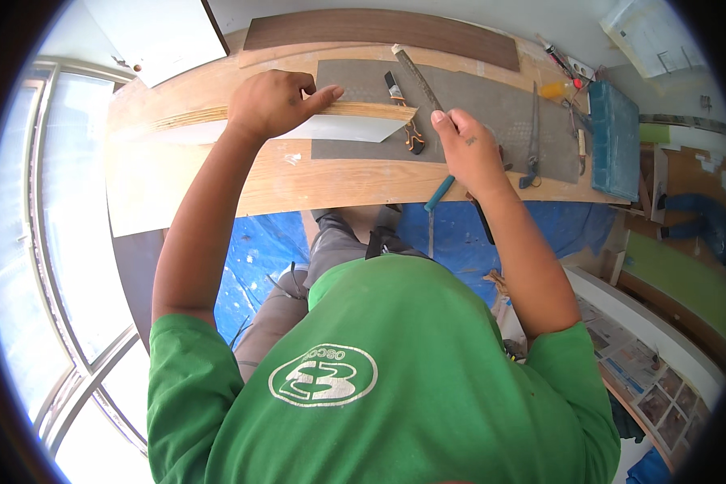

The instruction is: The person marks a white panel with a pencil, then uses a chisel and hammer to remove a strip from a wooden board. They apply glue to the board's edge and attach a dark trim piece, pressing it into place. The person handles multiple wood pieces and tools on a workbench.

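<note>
My left hand (276, 103) is closed over the top of a white board (343, 127) with a pale wooden edge, its thumb stretched along that edge. The board stands on its long side on the wooden worktable (250, 181). To the right of it, my right hand (473, 149) grips a long, thin, dark stick-like tool (416, 77) with a pale tip. The tool points up and to the left, apart from the board. Its exact kind cannot be made out. A small black and orange tool (414, 139) lies just past the board's right end.
A dark grey sheet (492, 97) covers part of the table. On the right lie a handsaw (533, 133), an orange bottle (553, 89) and a teal toolbox (613, 141). A teal handle (440, 194) juts over the front edge. A dark brown plank (379, 32) lies at the back.
</note>
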A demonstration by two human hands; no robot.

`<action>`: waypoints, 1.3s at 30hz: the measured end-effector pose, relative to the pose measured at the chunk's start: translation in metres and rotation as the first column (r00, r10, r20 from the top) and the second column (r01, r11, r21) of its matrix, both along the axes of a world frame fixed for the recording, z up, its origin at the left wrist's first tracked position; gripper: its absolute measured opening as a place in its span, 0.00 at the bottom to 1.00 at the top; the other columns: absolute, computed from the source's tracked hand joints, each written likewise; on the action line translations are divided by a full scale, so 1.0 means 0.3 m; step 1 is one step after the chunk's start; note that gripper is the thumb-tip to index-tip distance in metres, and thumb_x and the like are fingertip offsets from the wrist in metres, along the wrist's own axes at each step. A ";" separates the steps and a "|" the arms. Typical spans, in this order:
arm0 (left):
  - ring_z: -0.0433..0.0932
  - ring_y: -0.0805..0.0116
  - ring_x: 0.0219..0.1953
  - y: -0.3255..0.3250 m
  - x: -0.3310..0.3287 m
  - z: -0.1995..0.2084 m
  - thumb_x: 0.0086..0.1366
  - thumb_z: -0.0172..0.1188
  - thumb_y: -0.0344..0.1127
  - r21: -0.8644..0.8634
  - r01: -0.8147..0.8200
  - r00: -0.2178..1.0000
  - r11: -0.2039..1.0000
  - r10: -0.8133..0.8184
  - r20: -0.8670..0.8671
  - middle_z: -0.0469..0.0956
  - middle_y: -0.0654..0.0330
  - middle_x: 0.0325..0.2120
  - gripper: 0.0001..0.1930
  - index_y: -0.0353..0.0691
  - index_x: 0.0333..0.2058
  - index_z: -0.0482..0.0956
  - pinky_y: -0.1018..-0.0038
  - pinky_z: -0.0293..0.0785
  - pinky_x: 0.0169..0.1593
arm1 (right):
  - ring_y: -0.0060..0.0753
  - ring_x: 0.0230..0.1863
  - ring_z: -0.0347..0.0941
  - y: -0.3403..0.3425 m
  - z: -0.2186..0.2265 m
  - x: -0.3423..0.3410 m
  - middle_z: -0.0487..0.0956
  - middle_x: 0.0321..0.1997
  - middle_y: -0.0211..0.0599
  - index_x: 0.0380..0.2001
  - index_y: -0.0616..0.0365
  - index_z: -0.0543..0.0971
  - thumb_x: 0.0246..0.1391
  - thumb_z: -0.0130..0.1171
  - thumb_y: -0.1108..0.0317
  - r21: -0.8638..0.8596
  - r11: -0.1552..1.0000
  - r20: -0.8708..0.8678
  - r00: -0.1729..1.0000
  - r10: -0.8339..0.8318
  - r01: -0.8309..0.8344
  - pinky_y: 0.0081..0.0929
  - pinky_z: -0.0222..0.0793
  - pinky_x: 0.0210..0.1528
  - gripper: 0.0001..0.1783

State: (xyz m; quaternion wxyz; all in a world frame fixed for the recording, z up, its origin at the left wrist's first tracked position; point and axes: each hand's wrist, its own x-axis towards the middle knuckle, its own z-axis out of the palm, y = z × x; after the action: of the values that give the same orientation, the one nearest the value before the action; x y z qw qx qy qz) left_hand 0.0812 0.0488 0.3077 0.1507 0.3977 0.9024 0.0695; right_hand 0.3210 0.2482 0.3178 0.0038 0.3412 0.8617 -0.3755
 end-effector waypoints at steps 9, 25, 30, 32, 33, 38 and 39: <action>0.87 0.56 0.35 0.008 -0.010 -0.004 0.66 0.48 0.80 0.003 0.012 1.000 1.000 -0.012 0.014 0.87 0.59 0.26 0.40 0.46 0.30 0.89 0.59 0.82 0.39 | 0.64 0.33 0.76 -0.041 -0.048 0.070 0.77 0.27 0.57 0.34 0.63 0.76 0.72 0.55 0.49 0.074 0.997 -0.042 0.999 0.029 -0.026 0.50 0.70 0.40 0.24; 0.87 0.55 0.33 0.002 -0.024 0.011 0.70 0.48 0.75 0.045 0.060 0.996 0.997 -0.063 0.069 0.86 0.58 0.23 0.38 0.44 0.30 0.88 0.58 0.82 0.37 | 0.19 0.13 0.60 -0.080 -0.164 -0.041 0.67 0.21 0.26 0.29 0.55 0.69 0.59 0.72 0.40 -0.032 0.984 -0.224 0.958 -0.177 0.174 0.23 0.59 0.15 0.31; 0.86 0.57 0.33 0.003 -0.031 0.031 0.71 0.50 0.72 -0.001 0.087 0.993 0.996 -0.086 0.087 0.86 0.58 0.24 0.34 0.47 0.32 0.89 0.60 0.81 0.37 | 0.17 0.14 0.62 -0.071 -0.102 -0.010 0.69 0.23 0.27 0.31 0.56 0.69 0.55 0.76 0.41 -0.538 0.766 -0.133 0.862 -0.489 0.352 0.21 0.61 0.16 0.33; 0.86 0.56 0.33 -0.002 -0.031 0.040 0.71 0.50 0.72 -0.009 0.091 0.991 0.996 -0.090 0.097 0.85 0.58 0.23 0.34 0.46 0.32 0.89 0.59 0.81 0.38 | 0.17 0.14 0.62 -0.065 -0.092 -0.073 0.69 0.22 0.27 0.31 0.56 0.69 0.53 0.77 0.41 -0.645 0.661 -0.103 0.814 -0.571 0.383 0.22 0.60 0.15 0.33; 0.86 0.56 0.33 -0.003 -0.031 0.044 0.71 0.49 0.72 -0.008 0.098 0.990 0.995 -0.097 0.101 0.85 0.57 0.23 0.35 0.46 0.32 0.89 0.59 0.81 0.38 | 0.17 0.14 0.63 -0.069 -0.093 -0.101 0.69 0.21 0.27 0.32 0.56 0.69 0.54 0.77 0.41 -0.632 0.674 -0.101 0.821 -0.561 0.383 0.22 0.60 0.15 0.33; 0.86 0.52 0.32 -0.013 -0.033 0.046 0.72 0.48 0.73 0.035 0.117 0.988 0.993 -0.120 0.097 0.85 0.56 0.23 0.36 0.45 0.29 0.87 0.57 0.81 0.38 | 0.18 0.13 0.62 -0.156 -0.085 -0.040 0.66 0.19 0.24 0.32 0.55 0.69 0.61 0.70 0.40 -0.456 0.817 -0.071 0.901 -0.428 0.352 0.22 0.57 0.13 0.30; 0.86 0.52 0.32 -0.015 -0.035 0.044 0.72 0.48 0.72 0.048 0.128 0.987 0.991 -0.132 0.090 0.85 0.55 0.23 0.36 0.45 0.29 0.87 0.57 0.81 0.38 | 0.18 0.13 0.62 -0.174 -0.077 -0.008 0.65 0.19 0.23 0.33 0.53 0.69 0.62 0.69 0.40 -0.423 0.833 -0.018 0.915 -0.402 0.358 0.22 0.57 0.14 0.29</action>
State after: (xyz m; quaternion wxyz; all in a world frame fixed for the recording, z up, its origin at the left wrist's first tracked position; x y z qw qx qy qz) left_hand 0.0706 0.0444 0.3209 0.1882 0.4550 0.8650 0.0968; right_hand 0.3185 0.1960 0.2948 -0.0448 0.4766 0.6772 -0.5588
